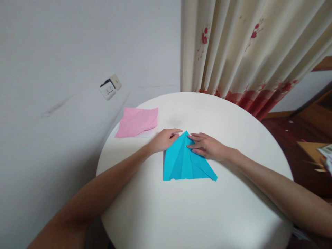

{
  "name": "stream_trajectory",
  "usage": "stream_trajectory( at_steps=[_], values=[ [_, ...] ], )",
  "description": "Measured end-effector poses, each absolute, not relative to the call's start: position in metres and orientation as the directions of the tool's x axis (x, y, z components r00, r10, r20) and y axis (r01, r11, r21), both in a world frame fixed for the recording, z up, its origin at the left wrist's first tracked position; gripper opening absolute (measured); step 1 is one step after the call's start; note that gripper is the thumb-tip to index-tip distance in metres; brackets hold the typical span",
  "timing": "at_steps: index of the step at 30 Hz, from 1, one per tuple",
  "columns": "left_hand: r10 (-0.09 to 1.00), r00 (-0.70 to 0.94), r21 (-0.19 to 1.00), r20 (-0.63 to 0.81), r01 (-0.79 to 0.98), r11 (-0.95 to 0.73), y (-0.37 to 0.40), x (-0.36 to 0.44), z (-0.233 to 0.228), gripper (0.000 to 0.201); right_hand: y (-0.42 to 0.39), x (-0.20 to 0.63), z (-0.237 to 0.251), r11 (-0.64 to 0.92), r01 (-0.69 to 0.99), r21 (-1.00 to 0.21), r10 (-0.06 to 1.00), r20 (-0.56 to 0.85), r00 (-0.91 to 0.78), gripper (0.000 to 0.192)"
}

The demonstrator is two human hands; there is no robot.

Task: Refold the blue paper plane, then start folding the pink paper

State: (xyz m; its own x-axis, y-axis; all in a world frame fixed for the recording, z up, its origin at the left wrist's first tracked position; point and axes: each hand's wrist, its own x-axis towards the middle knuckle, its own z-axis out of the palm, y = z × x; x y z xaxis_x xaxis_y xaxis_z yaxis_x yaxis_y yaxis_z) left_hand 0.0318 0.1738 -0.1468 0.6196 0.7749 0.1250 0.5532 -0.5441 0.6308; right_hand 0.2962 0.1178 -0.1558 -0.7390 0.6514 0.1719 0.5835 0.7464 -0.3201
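Note:
A blue sheet of paper (183,162), folded into a triangle with its point away from me, lies flat in the middle of a round white table (197,211). My left hand (164,139) rests at the paper's upper left edge, fingertips touching near the point. My right hand (207,146) lies flat on the upper right flap, fingers pressing it down. Neither hand lifts the paper off the table.
A pink sheet of paper (137,121) lies on a white sheet at the table's far left edge. A grey wall with a socket (110,87) stands to the left, a cream curtain with red flowers (249,52) behind. Dark wooden floor is at the right.

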Motion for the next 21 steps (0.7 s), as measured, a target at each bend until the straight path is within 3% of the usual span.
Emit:
stream_trajectory(
  at_steps=[12,17,21],
  values=[
    [0.813,0.577,0.821,0.079,0.426,-0.382,0.172,0.039,-0.151,0.041,0.12,0.297,-0.159,0.759,0.564,-0.325,0.636,0.187,-0.749,0.038],
    [0.799,0.592,0.806,0.102,0.421,-0.415,0.168,0.043,-0.153,0.035,0.119,0.297,-0.158,0.748,0.563,-0.351,0.644,0.181,-0.743,0.037],
    [0.753,0.626,0.714,0.203,0.432,-0.552,0.169,0.044,-0.16,0.031,0.119,0.297,-0.157,0.74,0.566,-0.363,0.649,0.161,-0.744,0.038]
  ],
)
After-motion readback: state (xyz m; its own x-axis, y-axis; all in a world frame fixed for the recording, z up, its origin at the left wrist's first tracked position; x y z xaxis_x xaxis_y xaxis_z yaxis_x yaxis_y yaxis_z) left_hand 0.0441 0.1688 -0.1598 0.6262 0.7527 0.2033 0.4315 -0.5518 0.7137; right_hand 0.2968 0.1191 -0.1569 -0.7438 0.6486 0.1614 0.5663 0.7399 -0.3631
